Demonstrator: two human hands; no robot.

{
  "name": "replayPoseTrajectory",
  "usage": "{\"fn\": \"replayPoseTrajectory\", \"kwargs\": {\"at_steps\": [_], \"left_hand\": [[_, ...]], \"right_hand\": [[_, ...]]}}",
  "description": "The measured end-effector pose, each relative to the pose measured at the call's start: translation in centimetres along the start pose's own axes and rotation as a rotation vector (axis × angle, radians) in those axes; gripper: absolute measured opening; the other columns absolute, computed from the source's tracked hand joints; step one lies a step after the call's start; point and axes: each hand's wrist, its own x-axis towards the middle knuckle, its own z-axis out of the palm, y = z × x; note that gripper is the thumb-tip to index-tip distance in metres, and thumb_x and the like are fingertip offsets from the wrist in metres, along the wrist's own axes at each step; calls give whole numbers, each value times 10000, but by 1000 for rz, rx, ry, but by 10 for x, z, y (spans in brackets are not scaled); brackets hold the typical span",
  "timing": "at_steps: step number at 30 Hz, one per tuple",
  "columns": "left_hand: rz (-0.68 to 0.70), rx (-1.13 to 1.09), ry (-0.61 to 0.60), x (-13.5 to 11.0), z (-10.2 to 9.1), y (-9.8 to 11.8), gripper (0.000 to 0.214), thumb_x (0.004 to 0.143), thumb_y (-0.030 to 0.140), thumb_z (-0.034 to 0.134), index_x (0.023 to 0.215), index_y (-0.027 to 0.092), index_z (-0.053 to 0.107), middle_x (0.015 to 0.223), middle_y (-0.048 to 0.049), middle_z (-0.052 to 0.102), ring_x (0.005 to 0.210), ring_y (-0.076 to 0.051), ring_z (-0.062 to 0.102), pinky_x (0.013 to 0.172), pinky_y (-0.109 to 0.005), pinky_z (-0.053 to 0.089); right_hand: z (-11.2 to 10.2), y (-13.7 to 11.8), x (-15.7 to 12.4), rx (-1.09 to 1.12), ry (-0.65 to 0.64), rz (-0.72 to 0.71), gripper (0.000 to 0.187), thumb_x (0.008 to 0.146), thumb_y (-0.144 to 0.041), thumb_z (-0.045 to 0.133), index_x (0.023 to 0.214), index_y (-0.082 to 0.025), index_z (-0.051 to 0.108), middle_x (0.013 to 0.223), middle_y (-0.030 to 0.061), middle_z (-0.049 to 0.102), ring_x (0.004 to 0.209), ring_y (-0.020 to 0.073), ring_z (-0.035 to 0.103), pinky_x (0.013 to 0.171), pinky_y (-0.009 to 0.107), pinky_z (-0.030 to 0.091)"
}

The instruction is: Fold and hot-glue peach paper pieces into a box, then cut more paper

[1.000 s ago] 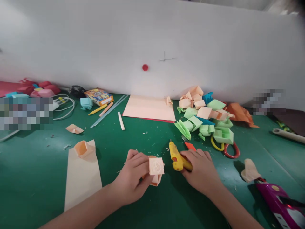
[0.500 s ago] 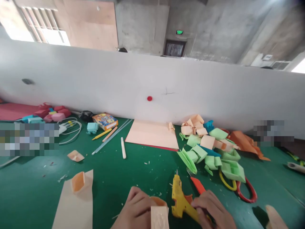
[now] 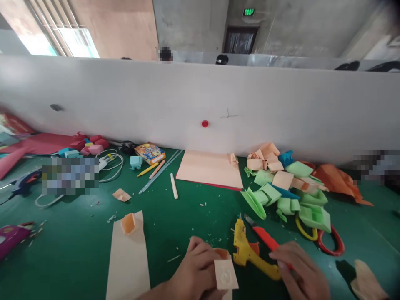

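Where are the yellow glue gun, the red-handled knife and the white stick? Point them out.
Yellow glue gun (image 3: 243, 251), head view: its body.
Red-handled knife (image 3: 265, 238), head view: its handle.
White stick (image 3: 173, 186), head view: its middle.

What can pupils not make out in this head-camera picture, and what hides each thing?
All in the head view:
Part of the folded peach piece: behind the left hand.
Rear end of the red cutter: behind the right hand.
Blades of the scissors: hidden by the green paper pieces.
Near end of the paper strip: cut off by the bottom edge.
Rest of the purple object: cut off by the left edge.
Print on the small box: too small.
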Motion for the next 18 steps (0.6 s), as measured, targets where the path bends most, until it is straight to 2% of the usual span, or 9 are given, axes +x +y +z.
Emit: {"fn": "replayPoseTrajectory", "kwargs": {"at_steps": [2, 4, 8, 10, 12, 15, 18], "left_hand": [[1, -17, 6, 7, -11, 11, 256, 1018, 342, 449, 1058, 249, 685, 990, -93, 721, 891, -230, 608, 798, -437, 375], [-3, -4, 19, 12, -21, 20, 214, 1009, 299, 464, 1031, 219, 662, 990, -88, 714, 885, -218, 589, 801, -429, 367], [-31, 80, 0, 18, -28, 27, 144, 1005, 259, 483, 967, 202, 610, 939, -68, 695, 885, -208, 571, 810, -419, 361], [-59, 100, 8, 18, -25, 27, 154, 1011, 255, 458, 952, 198, 588, 876, -63, 658, 846, -208, 548, 788, -414, 358], [-97, 110, 11, 17, -22, 26, 155, 1013, 241, 434, 942, 195, 564, 862, -65, 628, 837, -211, 537, 786, -413, 366], [-129, 111, 28, 16, -20, 25, 148, 1009, 223, 422, 952, 194, 555, 938, -78, 634, 887, -217, 550, 820, -417, 386], [-156, 102, 59, 15, -20, 24, 162, 1013, 224, 410, 1007, 192, 569, 1021, -94, 645, 938, -228, 556, 845, -422, 406]], "right_hand": [[-10, -7, 15, -19, 2, -36, 181, 906, -144, 585, 960, -258, 715, 815, 67, 712, 706, 234, 674, 589, 346, 569], [-15, -20, 29, -28, -66, -66, 149, 906, -161, 602, 935, -258, 712, 843, 64, 716, 743, 231, 684, 613, 336, 582], [-5, -57, 43, -18, -231, -69, 162, 932, -259, 646, 1071, -288, 726, 1002, 62, 742, 913, 245, 718, 757, 347, 626], [8, -74, 44, 52, -260, 14, 183, 942, -329, 666, 1113, -291, 719, 1041, 63, 747, 946, 247, 724, 805, 357, 633], [22, -84, 43, 164, -229, 166, 155, 968, -367, 641, 1067, -281, 724, 1029, 66, 749, 922, 235, 727, 776, 337, 636], [36, -87, 39, 325, -220, 357, 207, 963, -429, 641, 1017, -252, 733, 1023, 82, 746, 876, 228, 715, 705, 313, 618], [40, -86, 36, 426, -245, 427, 250, 925, -457, 680, 1031, -241, 744, 1062, 87, 737, 898, 233, 694, 746, 332, 598]]}}
